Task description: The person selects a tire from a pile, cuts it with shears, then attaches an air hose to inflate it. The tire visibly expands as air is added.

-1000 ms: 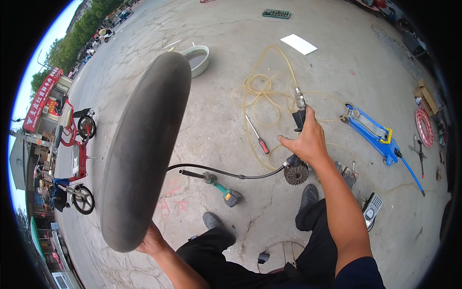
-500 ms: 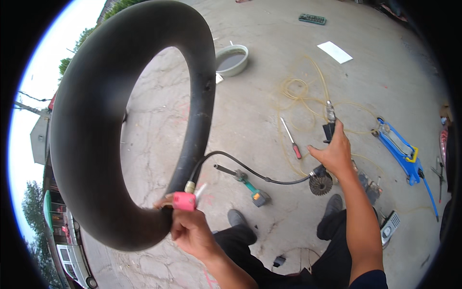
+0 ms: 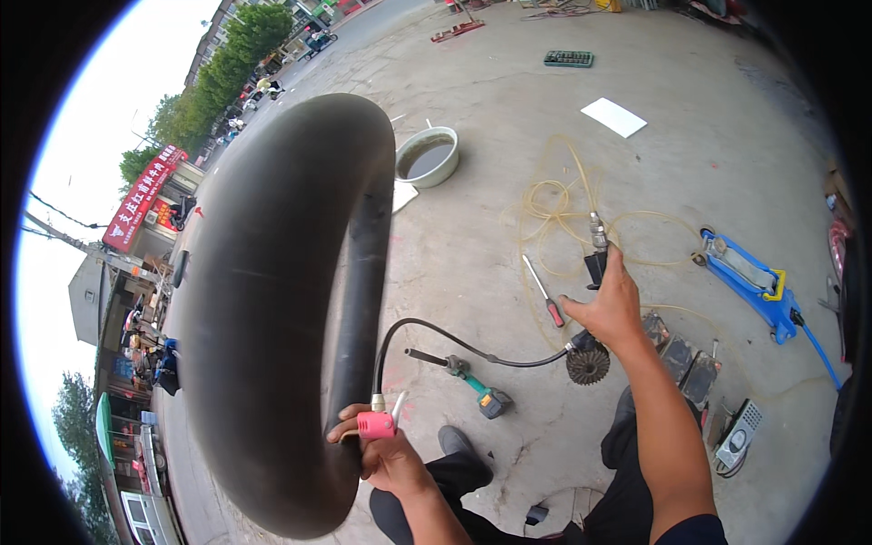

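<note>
A large black inner tube [image 3: 263,318], swollen with air, stands raised at the left. My left hand [image 3: 395,463] grips its lower right part, where a pink clip-on air chuck [image 3: 372,424] with a white lever sits; the valve itself is hidden. From the chuck a black hose [image 3: 454,338] curves across to a tyre inflator gun [image 3: 596,265] with a round, ribbed gauge [image 3: 588,366]. My right hand [image 3: 610,309] is wrapped round the gun's body, thumb stretched out to the left. A clear yellowish air hose [image 3: 581,168] joins the gun's far end.
Around my feet lie a green cordless impact wrench [image 3: 477,391], a red-handled screwdriver [image 3: 545,292] and a silver radio-like device [image 3: 740,434]. A blue floor jack [image 3: 749,286] stands right. Farther off are a basin of murky water [image 3: 427,159], a white board [image 3: 614,117] and a green socket tray [image 3: 569,59].
The inner tube has swung lower and turned more edge-on, its opening now narrower. My left hand has come down slightly with the chuck. The view has tilted up, showing more street.
</note>
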Available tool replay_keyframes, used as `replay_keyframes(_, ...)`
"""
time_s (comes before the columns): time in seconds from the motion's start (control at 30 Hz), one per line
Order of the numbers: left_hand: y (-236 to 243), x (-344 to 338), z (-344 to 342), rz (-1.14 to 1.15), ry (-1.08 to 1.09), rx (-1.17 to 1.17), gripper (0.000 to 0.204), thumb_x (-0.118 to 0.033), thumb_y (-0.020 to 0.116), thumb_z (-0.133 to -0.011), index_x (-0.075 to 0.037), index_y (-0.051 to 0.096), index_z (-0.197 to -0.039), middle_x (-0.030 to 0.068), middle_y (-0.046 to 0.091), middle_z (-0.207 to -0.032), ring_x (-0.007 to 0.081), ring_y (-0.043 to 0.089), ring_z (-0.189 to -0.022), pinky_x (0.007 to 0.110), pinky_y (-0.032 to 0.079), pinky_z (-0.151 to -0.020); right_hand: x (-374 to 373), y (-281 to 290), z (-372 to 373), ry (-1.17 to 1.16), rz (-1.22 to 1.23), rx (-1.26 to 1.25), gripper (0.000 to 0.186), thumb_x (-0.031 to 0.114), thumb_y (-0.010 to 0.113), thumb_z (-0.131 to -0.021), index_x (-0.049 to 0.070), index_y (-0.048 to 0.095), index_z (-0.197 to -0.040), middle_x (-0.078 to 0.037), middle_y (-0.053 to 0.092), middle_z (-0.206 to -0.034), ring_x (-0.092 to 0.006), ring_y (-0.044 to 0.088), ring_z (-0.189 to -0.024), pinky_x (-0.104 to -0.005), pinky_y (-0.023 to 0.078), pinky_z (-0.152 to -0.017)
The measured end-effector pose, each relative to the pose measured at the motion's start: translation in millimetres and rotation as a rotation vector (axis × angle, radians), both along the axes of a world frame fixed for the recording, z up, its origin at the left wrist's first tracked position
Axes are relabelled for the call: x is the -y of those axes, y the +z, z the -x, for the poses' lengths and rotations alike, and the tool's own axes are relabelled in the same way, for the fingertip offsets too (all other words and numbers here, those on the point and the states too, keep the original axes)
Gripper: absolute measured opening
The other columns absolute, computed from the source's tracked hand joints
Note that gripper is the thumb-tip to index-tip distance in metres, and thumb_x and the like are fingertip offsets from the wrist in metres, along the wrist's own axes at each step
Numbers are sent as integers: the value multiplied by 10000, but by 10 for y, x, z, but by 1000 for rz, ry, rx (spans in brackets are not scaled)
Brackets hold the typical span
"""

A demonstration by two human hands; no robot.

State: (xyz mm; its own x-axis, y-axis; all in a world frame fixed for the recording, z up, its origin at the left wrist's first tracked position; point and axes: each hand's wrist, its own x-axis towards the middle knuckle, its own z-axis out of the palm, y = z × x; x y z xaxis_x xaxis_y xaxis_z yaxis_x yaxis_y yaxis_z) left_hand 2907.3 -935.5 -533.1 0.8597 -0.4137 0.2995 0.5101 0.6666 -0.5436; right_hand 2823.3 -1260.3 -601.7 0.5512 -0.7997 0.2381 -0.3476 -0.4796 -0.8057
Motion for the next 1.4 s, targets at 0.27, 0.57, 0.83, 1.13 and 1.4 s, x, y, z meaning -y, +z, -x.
replay_keyframes(0.27, 306, -570, -73, -1298, 285, 841, 383, -274, 499, -1056, 22, 417, -1283, 185, 656, -977, 287, 702, -800, 383, 589, -750, 149, -67, 50, -4, 60, -178, 1038, 348, 896, -636, -51, 329, -1409, -283, 639, -1165, -450, 649, -1049, -492, 530, -892)
replay_keyframes(0.57, 710, -172, 129, -1251, 582, 2460, 353, -168, 640, -830, -2, 596, -1138, 134, 652, -1093, 330, 622, -1126, 440, 470, -1057, 218, -265, 143, 53, 205, -241, 750, 321, 892, -675, -21, 554, -1251, -185, 698, -1063, -353, 675, -972, -409, 532, -856)
replay_keyframes(0.83, 56, -536, -11, -1162, 1096, 2604, 268, -153, 627, -847, -60, 642, -1099, 85, 689, -1058, 237, 691, -989, 353, 532, -985, 369, -320, 179, 215, 1155, -537, 459, 332, 828, -801, 15, 661, -1088, -108, 711, -1024, -257, 664, -969, -389, 490, -934)
replay_keyframes(1.13, -150, -614, -144, -1212, 1087, 2632, 259, -112, 671, -787, -98, 672, -1046, 47, 703, -1045, 231, 687, -1014, 366, 543, -979, -51, 146, 114, -87, -212, -58, 535, 310, 848, -775, 17, 603, -1150, -116, 684, -1016, -248, 653, -947, -383, 495, -899)
replay_keyframes(1.4, -261, -612, -51, -1175, 1059, 2674, 238, -89, 659, -741, -28, 699, -968, 130, 715, -990, 298, 703, -994, 422, 562, -965, -581, 185, 787, -99, -212, -29, 614, 289, 866, -753, 18, 552, -1206, -123, 660, -1009, -241, 644, -927, -377, 499, -867)
